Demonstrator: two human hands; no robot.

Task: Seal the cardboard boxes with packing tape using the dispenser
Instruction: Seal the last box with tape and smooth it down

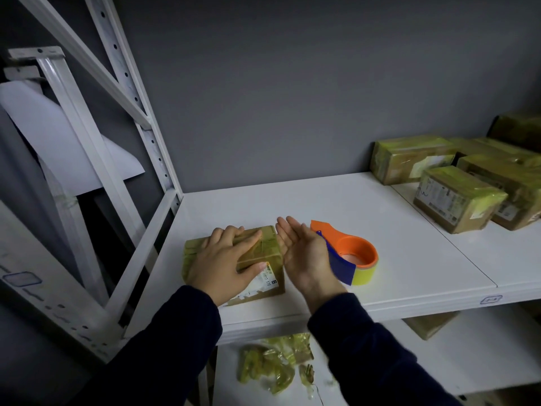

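A small cardboard box wrapped in yellowish tape, with a white label on its near side, sits near the front left of the white shelf. My left hand lies flat on the box's top, fingers spread and thumb down the near face. My right hand stands with straight fingers against the box's right side, holding nothing. Just right of that hand an orange and blue tape dispenser with a yellow tape roll lies on the shelf, apart from both hands.
Several taped boxes are grouped at the shelf's back right. Crumpled tape scraps lie on the lower shelf, and another box shows there. White metal uprights and braces rise at the left. A grey wall stands behind.
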